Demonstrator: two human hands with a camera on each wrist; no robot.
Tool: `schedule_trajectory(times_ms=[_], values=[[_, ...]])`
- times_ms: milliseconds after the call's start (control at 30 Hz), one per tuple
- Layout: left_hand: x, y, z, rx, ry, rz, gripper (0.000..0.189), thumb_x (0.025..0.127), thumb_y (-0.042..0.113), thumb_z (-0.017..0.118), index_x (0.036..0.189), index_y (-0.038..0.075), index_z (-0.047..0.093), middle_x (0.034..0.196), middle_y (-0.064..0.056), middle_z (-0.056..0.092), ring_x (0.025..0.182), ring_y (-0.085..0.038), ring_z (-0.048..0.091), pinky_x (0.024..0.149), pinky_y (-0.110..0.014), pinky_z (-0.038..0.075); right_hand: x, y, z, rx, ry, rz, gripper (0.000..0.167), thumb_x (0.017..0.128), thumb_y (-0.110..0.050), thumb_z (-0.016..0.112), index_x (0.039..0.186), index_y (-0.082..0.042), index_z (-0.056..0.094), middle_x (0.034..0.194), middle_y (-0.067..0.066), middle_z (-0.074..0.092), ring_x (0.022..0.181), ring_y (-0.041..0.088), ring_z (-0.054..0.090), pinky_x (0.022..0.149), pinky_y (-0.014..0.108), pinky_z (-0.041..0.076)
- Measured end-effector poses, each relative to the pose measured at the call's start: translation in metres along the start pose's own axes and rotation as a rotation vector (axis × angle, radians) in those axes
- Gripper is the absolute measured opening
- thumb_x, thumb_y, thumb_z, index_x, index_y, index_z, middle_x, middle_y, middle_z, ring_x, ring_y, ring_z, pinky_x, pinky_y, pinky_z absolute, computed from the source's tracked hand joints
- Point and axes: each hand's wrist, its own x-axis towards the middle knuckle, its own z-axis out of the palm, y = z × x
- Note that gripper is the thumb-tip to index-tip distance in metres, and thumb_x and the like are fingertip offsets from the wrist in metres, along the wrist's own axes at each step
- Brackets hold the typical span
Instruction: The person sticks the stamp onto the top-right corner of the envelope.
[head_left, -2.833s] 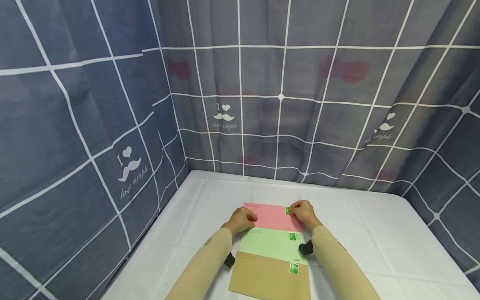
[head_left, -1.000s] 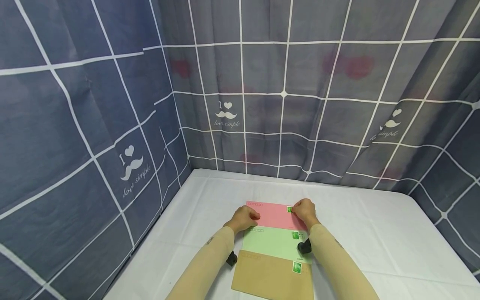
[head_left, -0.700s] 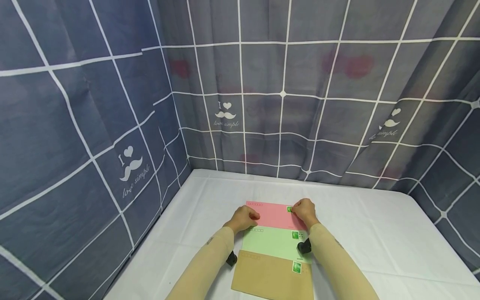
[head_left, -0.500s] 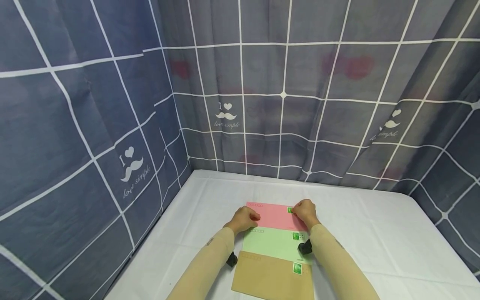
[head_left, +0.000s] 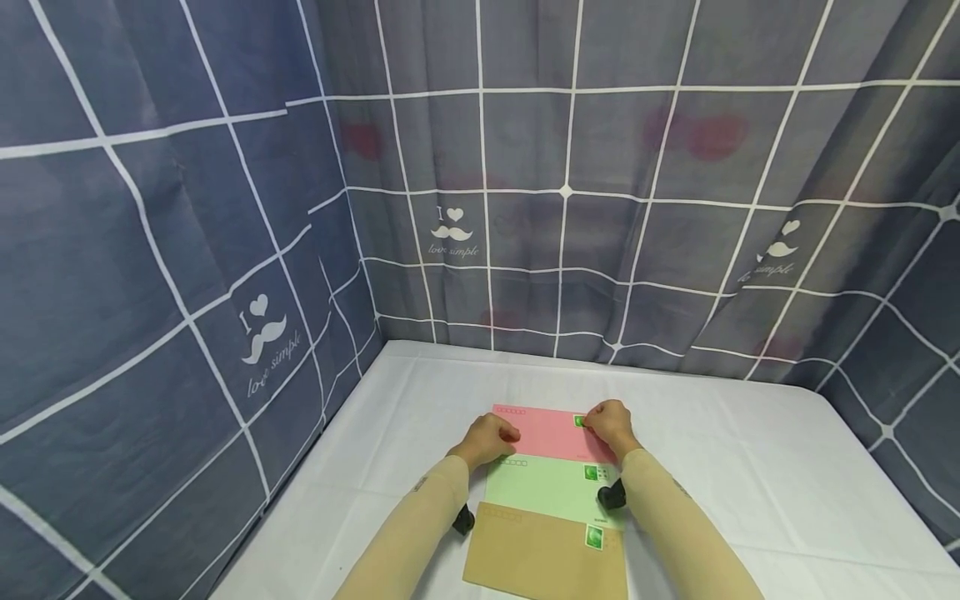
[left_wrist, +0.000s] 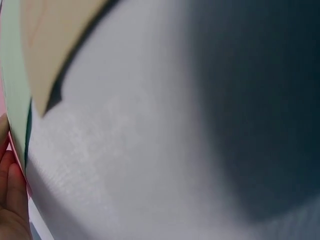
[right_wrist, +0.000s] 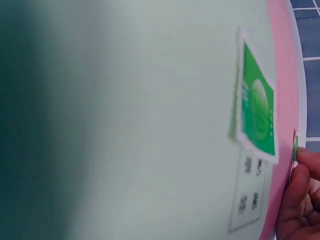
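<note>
A pink envelope (head_left: 547,435) lies farthest back in the head view. At its left edge my left hand (head_left: 487,437) pinches it, the thumb above and the fingertips (left_wrist: 16,185) along the edge in the left wrist view. Near its upper right corner is a green stamp (head_left: 579,421). My right hand (head_left: 611,425) pinches this stamp's right side between thumb and finger, partly covering it; the right wrist view shows the fingertips (right_wrist: 300,177) right at the stamp. A light green envelope (head_left: 547,489) with its own green stamp (head_left: 591,472) sits just in front.
A brown envelope (head_left: 540,554) with a green stamp (head_left: 594,537) lies nearest the body. All three envelopes rest on a white tablecloth (head_left: 757,500). Dark grid-patterned curtains (head_left: 517,150) close off the back and both sides.
The head view has shifted slightly since the earliest frame. Both hands keep their places on the pink envelope and its stamp, with no clear movement.
</note>
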Motion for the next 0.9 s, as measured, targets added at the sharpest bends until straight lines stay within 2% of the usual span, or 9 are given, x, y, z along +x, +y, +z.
schedule_trajectory(times_ms=[167,333,467,567,767,900], values=[[0.002,0.001,-0.001,0.003,-0.01,-0.009,0.024,0.08,-0.001,0.081,0.102,0.007,0.078,0.104,-0.004,0.076,0.102,-0.02,0.069,0.095,-0.036,0.057,0.001,0.005,0.0,0.093,-0.038,-0.006,0.011,0.089,-0.01,0.071,0.085,0.001,0.072,0.075,0.007,0.067,0.064,0.014,0.055,0.055,0.024,0.045],[0.004,0.002,-0.002,0.013,-0.024,-0.016,0.024,0.08,0.0,0.081,0.102,0.008,0.078,0.104,-0.002,0.076,0.105,-0.02,0.069,0.098,-0.036,0.055,-0.002,0.009,-0.001,0.178,-0.052,-0.024,0.01,0.091,-0.007,0.068,0.09,0.003,0.071,0.076,0.007,0.068,0.062,0.011,0.057,0.055,0.023,0.049],[0.003,0.001,-0.003,0.026,-0.032,0.003,0.023,0.08,0.0,0.081,0.102,0.007,0.078,0.103,-0.003,0.077,0.104,-0.02,0.069,0.097,-0.037,0.055,-0.007,0.011,-0.004,0.231,-0.075,-0.047,0.011,0.091,-0.003,0.065,0.093,0.006,0.071,0.077,0.01,0.069,0.061,0.012,0.06,0.056,0.024,0.052],[0.002,0.001,-0.002,0.041,-0.044,0.04,0.023,0.079,0.0,0.081,0.101,0.005,0.078,0.101,-0.004,0.077,0.102,-0.021,0.07,0.095,-0.036,0.057,-0.011,0.015,-0.007,0.249,-0.077,-0.057,0.011,0.092,-0.002,0.064,0.094,0.007,0.071,0.077,0.01,0.07,0.062,0.012,0.06,0.056,0.024,0.052],[0.0,0.0,-0.001,0.097,-0.07,0.067,0.02,0.084,0.003,0.078,0.103,0.006,0.077,0.102,-0.004,0.075,0.099,-0.02,0.07,0.089,-0.033,0.058,-0.017,0.02,-0.019,0.29,-0.073,-0.084,0.013,0.094,-0.003,0.063,0.096,0.006,0.072,0.082,0.007,0.07,0.069,0.01,0.06,0.062,0.022,0.052],[-0.001,0.001,-0.002,0.151,-0.078,0.084,0.017,0.087,0.005,0.075,0.103,0.008,0.077,0.104,-0.004,0.074,0.099,-0.019,0.068,0.088,-0.033,0.058,-0.023,0.019,-0.03,0.335,-0.097,-0.102,0.015,0.095,-0.001,0.06,0.098,0.009,0.071,0.087,0.01,0.071,0.073,0.011,0.063,0.066,0.024,0.056]])
